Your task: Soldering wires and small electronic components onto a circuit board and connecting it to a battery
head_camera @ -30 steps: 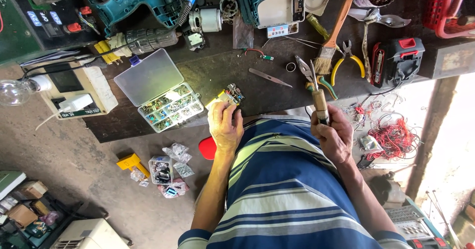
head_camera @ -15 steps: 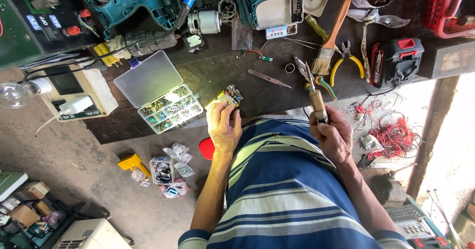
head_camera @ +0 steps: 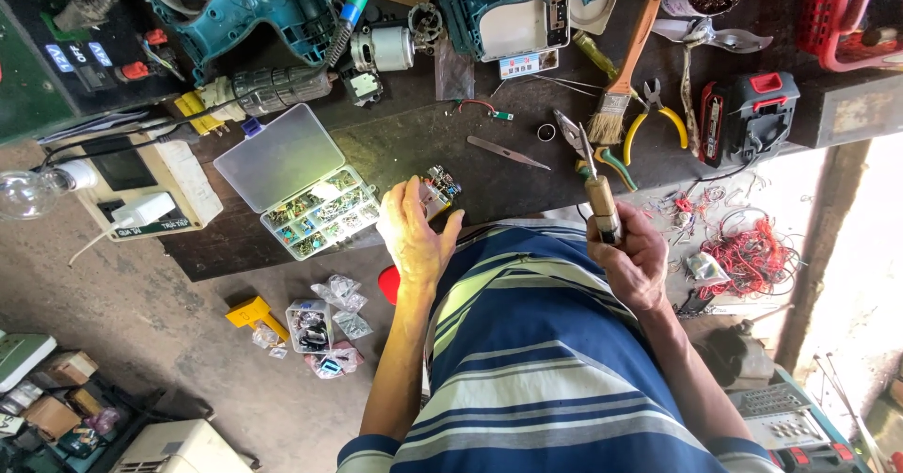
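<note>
At the far left a clear glass bulb [head_camera: 28, 194] lies beside a cream plastic box [head_camera: 150, 186] with a dark screen. Next, one clear plastic parts case [head_camera: 303, 191] stands open on the dark, scuffed workbench [head_camera: 404, 144], its flat lid thrown back and its small square cells full of tiny mixed parts. The left hand [head_camera: 416, 233] pinches a small circuit board [head_camera: 438, 187] studded with coloured parts, held over the bench edge just right of the case. A thin flat metal strip [head_camera: 506, 151] lies on the bench beyond it. The right hand [head_camera: 632, 257] is closed in a fist round the pale wooden handle of one soldering iron [head_camera: 594, 186], its slim metal tip pointing up toward the bench. One wooden paintbrush [head_camera: 625, 69] and yellow-handled pliers [head_camera: 658, 116] lie further right, then a black-and-red battery pack [head_camera: 752, 116] and a loose tangle of red wires [head_camera: 748, 257].
</note>
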